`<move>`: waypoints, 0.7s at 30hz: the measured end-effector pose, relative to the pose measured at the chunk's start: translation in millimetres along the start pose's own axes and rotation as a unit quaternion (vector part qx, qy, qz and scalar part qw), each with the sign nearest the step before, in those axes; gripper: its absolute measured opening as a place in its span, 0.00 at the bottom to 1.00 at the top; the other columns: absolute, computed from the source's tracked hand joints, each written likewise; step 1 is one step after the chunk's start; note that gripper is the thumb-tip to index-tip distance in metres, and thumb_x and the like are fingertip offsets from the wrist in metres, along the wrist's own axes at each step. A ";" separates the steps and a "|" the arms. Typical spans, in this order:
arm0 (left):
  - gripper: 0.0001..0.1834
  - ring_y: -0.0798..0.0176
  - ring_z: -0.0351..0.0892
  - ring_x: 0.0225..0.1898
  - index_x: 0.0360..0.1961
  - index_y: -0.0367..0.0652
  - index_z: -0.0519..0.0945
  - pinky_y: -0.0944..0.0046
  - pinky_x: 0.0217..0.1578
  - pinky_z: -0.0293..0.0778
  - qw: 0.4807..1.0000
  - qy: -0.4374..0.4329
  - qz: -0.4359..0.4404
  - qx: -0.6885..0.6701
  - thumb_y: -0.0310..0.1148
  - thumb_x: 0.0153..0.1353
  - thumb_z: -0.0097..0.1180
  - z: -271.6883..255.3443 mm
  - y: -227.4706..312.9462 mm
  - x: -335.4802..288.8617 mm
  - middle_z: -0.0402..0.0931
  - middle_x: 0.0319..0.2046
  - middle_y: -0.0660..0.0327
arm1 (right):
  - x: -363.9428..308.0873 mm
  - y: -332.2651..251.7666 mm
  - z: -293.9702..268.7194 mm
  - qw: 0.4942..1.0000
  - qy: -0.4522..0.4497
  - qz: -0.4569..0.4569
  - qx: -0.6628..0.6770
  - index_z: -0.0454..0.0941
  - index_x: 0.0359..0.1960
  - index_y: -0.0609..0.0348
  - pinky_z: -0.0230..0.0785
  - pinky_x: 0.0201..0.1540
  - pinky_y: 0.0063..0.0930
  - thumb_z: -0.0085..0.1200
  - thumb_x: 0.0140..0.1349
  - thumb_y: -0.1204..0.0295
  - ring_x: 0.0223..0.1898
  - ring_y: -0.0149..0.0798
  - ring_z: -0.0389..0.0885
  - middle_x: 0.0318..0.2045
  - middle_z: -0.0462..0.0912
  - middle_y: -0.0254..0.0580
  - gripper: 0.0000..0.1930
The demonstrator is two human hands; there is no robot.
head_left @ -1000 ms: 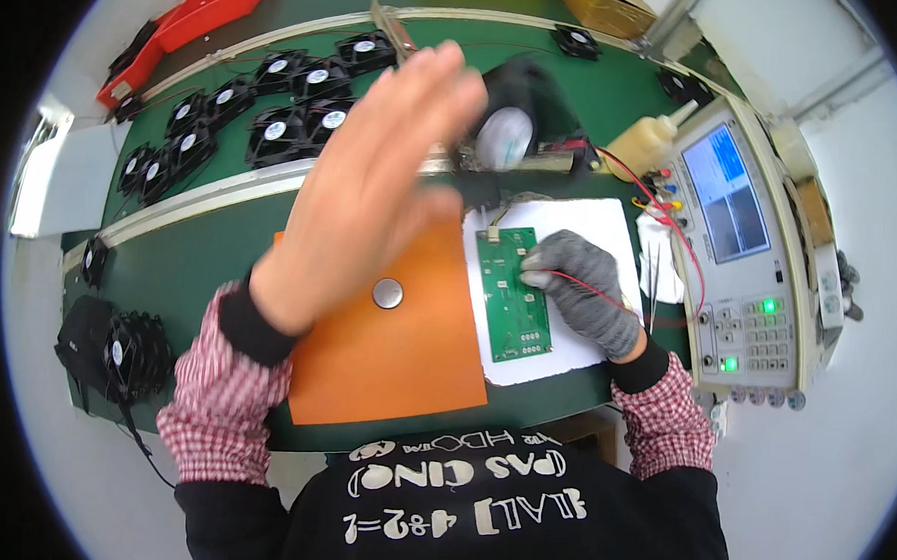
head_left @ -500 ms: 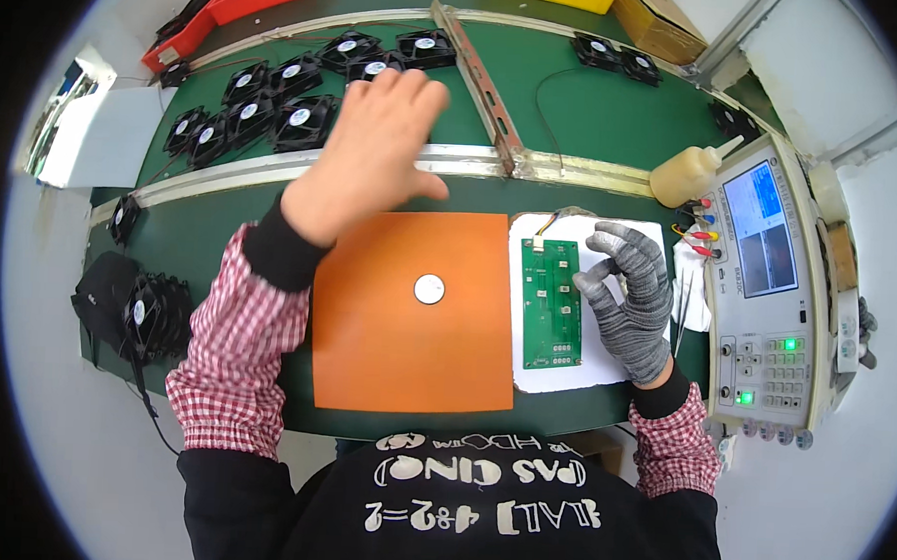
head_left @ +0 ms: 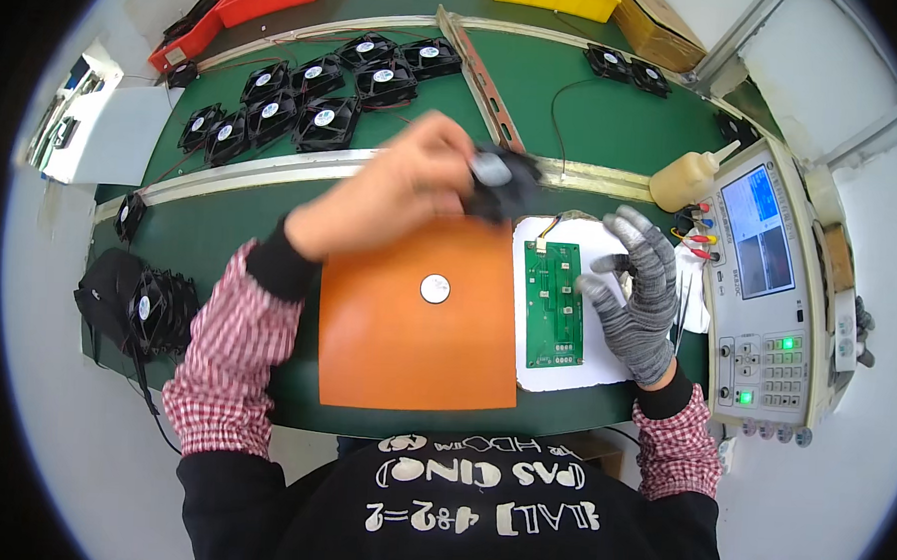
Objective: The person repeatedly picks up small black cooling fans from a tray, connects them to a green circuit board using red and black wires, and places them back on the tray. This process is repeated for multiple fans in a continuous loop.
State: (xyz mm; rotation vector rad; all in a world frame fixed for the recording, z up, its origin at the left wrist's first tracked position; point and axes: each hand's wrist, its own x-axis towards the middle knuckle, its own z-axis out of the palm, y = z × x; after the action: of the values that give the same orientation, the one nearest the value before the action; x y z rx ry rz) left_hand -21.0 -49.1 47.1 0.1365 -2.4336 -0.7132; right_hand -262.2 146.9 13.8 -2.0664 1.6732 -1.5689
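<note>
Here the bare left hand (head_left: 405, 186) pinches a square black plastic fan (head_left: 510, 186), likely light, best frame-held, near the flat orange mat (head_left: 415, 354), the grey-gloved right hand (head_left: 642, 303) spread.

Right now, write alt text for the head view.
A bare left hand holds a blurred black fan above a workbench; the gloved right hand is open beside a circuit board on a white sheet, next to an orange mat.

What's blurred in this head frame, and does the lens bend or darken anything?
Head view: motion blur smears the left hand and black fan it holds; head view: the gloved right hand and green circuit board look crisper; head view: the pale rail bows, and black fills the corners.
</note>
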 end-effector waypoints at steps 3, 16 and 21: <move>0.12 0.56 0.77 0.43 0.43 0.38 0.74 0.61 0.43 0.74 0.916 -0.209 -0.100 -0.327 0.24 0.57 0.58 17.0 93.5 -9.7 0.70 0.47 0.56 | 10.6 -21.8 6.1 0.990 -0.110 -0.084 0.037 0.76 0.57 0.54 0.74 0.53 0.39 0.66 0.52 0.75 0.49 0.49 0.80 0.49 0.78 0.47 0.27; 0.10 0.50 0.76 0.41 0.28 0.39 0.73 0.58 0.36 0.75 0.915 0.037 -0.158 0.369 0.19 0.45 0.60 -57.9 51.8 -72.6 0.68 0.40 0.53 | 6.9 17.2 -23.9 0.975 -0.181 0.051 -0.122 0.85 0.37 0.57 0.71 0.42 0.38 0.61 0.54 0.73 0.37 0.44 0.78 0.31 0.80 0.41 0.08; 0.10 0.49 0.78 0.47 0.31 0.41 0.73 0.59 0.43 0.77 0.974 -0.106 -0.033 0.199 0.19 0.48 0.59 -10.0 65.2 -66.4 0.72 0.46 0.52 | 4.4 13.3 -4.4 0.933 -0.149 0.296 0.143 0.84 0.37 0.61 0.73 0.42 0.30 0.63 0.56 0.77 0.35 0.38 0.81 0.29 0.80 0.41 0.07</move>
State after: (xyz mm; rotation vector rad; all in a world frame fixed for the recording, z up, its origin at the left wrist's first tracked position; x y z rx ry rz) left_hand 43.3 18.5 53.6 0.3157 -2.7635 -0.2670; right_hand -275.0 140.4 11.0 -1.3862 1.6207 -1.1470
